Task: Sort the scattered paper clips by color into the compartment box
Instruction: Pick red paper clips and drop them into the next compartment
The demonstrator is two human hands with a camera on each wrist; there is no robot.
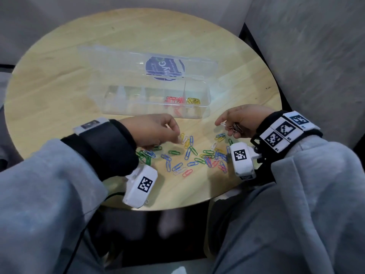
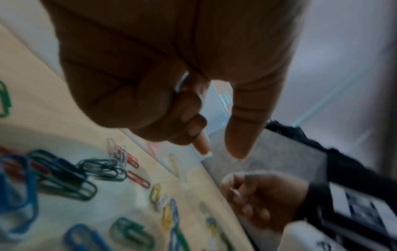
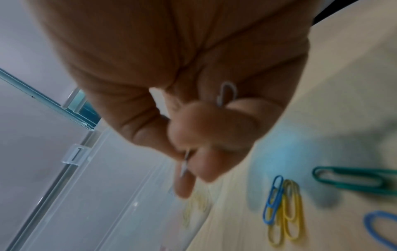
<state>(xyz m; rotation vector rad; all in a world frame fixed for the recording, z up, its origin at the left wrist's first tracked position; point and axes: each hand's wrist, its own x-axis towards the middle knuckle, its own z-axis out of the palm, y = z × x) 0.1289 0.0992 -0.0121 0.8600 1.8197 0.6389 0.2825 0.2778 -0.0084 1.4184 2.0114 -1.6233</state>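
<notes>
Head view shows our right hand (image 1: 240, 120) pinching white paper clips (image 1: 224, 124) near the compartment box (image 1: 205, 95), our left hand (image 1: 156, 129) curled over the counter (image 1: 59, 95) pile, so we should drop whites together into one vacant compartment.

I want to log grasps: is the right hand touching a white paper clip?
Touching. The right wrist view shows the right hand pinching a white paper clip between thumb and fingertip.

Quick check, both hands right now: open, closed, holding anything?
Left hand: fingers curled, pinching a white paper clip.
Right hand: closed on several white paper clips.
</notes>
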